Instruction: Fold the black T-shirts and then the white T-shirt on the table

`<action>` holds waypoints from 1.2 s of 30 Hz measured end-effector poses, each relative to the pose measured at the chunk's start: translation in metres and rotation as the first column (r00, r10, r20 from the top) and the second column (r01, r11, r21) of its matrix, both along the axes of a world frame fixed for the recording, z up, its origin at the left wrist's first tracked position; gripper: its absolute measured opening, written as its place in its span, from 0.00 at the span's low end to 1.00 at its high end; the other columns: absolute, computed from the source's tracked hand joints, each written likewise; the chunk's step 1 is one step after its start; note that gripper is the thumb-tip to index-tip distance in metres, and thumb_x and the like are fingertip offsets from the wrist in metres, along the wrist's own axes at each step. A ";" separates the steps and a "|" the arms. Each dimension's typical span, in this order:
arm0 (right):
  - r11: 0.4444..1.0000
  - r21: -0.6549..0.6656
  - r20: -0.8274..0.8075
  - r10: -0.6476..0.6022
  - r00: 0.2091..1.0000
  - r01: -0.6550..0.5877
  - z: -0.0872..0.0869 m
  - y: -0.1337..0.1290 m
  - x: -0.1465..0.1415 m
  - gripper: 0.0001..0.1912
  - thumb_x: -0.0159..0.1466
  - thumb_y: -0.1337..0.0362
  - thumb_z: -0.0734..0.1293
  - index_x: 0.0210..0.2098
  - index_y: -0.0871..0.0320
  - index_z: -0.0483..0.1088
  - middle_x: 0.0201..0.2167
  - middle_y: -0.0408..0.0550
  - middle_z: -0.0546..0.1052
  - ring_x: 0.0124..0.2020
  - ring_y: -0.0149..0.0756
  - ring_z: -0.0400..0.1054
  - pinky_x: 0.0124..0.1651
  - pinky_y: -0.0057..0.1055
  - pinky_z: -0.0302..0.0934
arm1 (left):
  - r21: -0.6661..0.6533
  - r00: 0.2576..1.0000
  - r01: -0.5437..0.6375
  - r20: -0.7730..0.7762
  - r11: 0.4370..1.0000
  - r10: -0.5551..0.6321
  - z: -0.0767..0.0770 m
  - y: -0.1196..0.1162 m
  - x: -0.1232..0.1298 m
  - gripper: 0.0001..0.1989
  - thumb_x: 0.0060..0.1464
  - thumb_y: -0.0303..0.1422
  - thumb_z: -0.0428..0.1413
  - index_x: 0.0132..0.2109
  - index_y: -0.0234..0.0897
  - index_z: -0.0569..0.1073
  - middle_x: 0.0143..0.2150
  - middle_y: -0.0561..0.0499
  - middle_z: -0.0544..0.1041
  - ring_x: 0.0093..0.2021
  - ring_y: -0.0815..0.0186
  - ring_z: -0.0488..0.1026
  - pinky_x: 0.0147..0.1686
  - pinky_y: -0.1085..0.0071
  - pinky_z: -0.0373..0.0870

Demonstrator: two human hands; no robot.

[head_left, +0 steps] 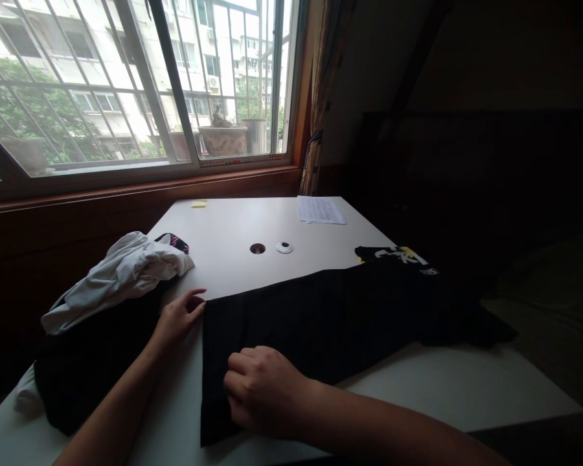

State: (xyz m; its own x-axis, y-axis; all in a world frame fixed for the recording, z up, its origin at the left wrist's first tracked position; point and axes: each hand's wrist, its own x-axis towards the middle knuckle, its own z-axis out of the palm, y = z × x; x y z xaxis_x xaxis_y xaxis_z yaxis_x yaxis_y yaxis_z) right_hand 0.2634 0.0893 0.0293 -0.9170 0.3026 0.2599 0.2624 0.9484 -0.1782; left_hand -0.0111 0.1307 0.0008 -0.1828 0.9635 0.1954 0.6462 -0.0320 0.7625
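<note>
A black T-shirt (320, 310) with white and yellow print at its far right end lies folded lengthwise across the white table (233, 226). At its upper left corner is my left hand (179, 318), with thumb and forefinger apart and the fingertips touching or just beside the cloth's edge. My right hand (267, 388) rests on the near left part of the shirt, its fingers curled in against the fabric. The fingertips are hidden under the hand, so how much cloth they hold does not show.
A heap of clothes with a white garment (126, 272) on top of black cloth (97, 362) lies at the table's left. Farther back are a round table hole (257, 248), a white round cap (285, 247), printed papers (321, 210) and a yellow note (199, 203). A barred window stands behind.
</note>
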 end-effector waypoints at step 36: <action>0.831 -0.556 -0.163 -0.148 0.975 0.033 -0.018 0.156 -0.077 0.11 0.69 0.60 0.67 0.48 0.53 0.78 0.42 0.46 0.81 0.44 0.35 0.75 0.48 0.29 0.65 | 0.071 0.997 -0.008 0.071 0.997 0.003 0.000 0.005 -0.001 0.21 0.53 0.48 0.60 0.50 0.41 0.77 0.35 0.51 0.83 0.36 0.60 0.80 0.40 0.66 0.75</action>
State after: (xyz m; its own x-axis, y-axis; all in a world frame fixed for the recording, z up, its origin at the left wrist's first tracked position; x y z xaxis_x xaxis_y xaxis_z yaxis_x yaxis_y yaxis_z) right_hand 0.1860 0.2451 0.0109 -0.8277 0.5268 0.1933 0.2489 0.6534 -0.7149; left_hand -0.0123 0.1360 0.0010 -0.2039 0.9465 0.2501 0.5910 -0.0847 0.8022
